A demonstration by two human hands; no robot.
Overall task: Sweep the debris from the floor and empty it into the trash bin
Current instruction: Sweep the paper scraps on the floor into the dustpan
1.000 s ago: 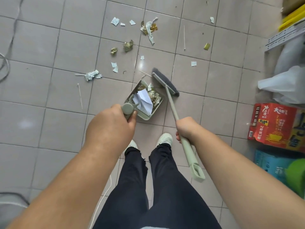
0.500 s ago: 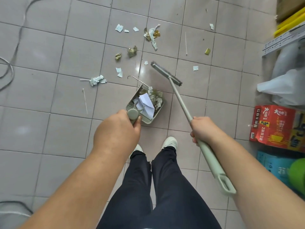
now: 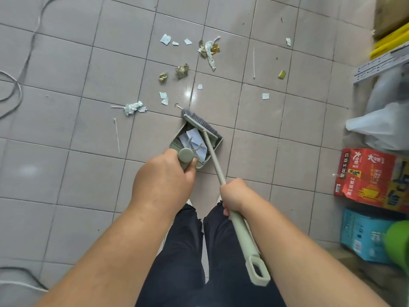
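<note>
Grey-bristled green plastic broom (image 3: 200, 125), gripped by right hand (image 3: 234, 197), has returned to green plastic dustpan (image 3: 218, 141) mouth; left hand (image 3: 164, 180) grips its handle. Scattered paper debris (image 3: 209, 48) remains unswept beyond.

Dustpan (image 3: 215, 144) on floor (image 3: 66, 173); broom head (image 3: 200, 124) at its mouth; scattered debris (image 3: 209, 49) beyond; boxes (image 3: 367, 176) right.

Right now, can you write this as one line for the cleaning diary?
left hand grips dustpan handle | right hand grips broom | broom head at dustpan mouth | paper scraps on floor
</note>
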